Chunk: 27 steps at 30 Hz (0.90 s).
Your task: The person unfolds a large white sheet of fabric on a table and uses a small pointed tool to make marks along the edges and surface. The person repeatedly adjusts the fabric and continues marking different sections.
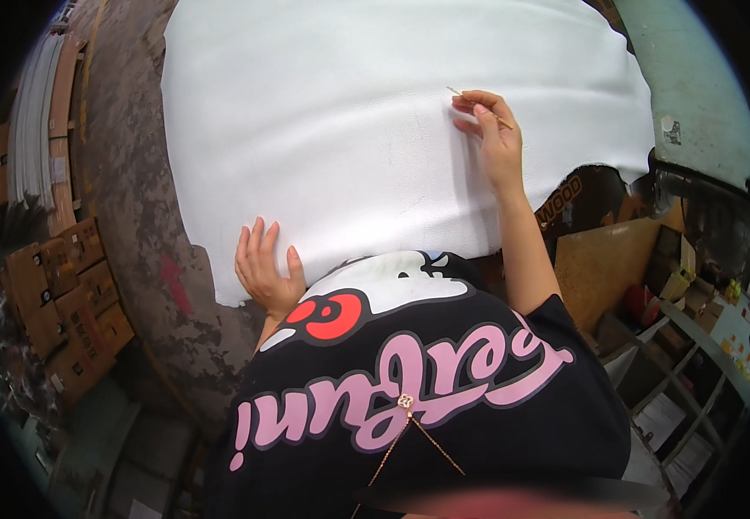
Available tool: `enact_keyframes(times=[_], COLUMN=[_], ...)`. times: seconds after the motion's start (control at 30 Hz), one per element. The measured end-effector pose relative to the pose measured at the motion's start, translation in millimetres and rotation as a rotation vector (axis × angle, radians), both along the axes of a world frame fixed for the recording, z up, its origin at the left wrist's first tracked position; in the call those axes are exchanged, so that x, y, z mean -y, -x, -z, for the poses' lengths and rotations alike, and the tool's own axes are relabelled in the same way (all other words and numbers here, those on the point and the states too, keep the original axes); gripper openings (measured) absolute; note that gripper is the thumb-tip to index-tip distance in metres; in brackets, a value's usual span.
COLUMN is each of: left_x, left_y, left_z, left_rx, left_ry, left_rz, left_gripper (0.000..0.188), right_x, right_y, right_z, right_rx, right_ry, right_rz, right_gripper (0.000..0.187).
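Worn floor [128,190] left of big white sheet [306,112] in head view. My left hand [266,268] rests, fingers spread, near sheet's close edge; right hand [498,130] pinches thin gold stick [454,90] over sheet. Loose pinch could drop stick, marking sheet.

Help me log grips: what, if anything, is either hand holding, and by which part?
The right hand holds a thin gold-coloured stick around its middle, both ends showing. The left hand, open on the white sheet, holds nothing.
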<state>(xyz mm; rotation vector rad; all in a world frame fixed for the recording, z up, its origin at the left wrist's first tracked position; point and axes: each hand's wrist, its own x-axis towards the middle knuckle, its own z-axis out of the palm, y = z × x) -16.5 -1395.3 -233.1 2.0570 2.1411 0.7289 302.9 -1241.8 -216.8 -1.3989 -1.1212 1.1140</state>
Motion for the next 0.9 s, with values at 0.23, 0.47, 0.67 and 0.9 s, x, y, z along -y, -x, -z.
enact_keyframes(times=[0.23,0.47,0.67,0.9], left_x=[0,1,1,7], left_y=[1,1,2,2], left_z=[0,0,0,-6], left_rx=[-0.004,-0.002,-0.017,-0.016], left_ry=[-0.009,0.000,0.012,-0.010], left_rz=[0.008,0.005,-0.003,0.009], left_gripper=[0.041,0.041,0.041,0.041], right_x=[-63,-78,-39,9], right_y=[-29,-23,-20,-11], right_z=[14,16,10,3], right_rx=[0.209,0.433,0.424,0.344], right_ry=[-0.037,-0.060,-0.041,0.033], right_rz=[0.061,0.044,0.031,0.041], right_gripper=[0.022,0.022,0.021,0.019])
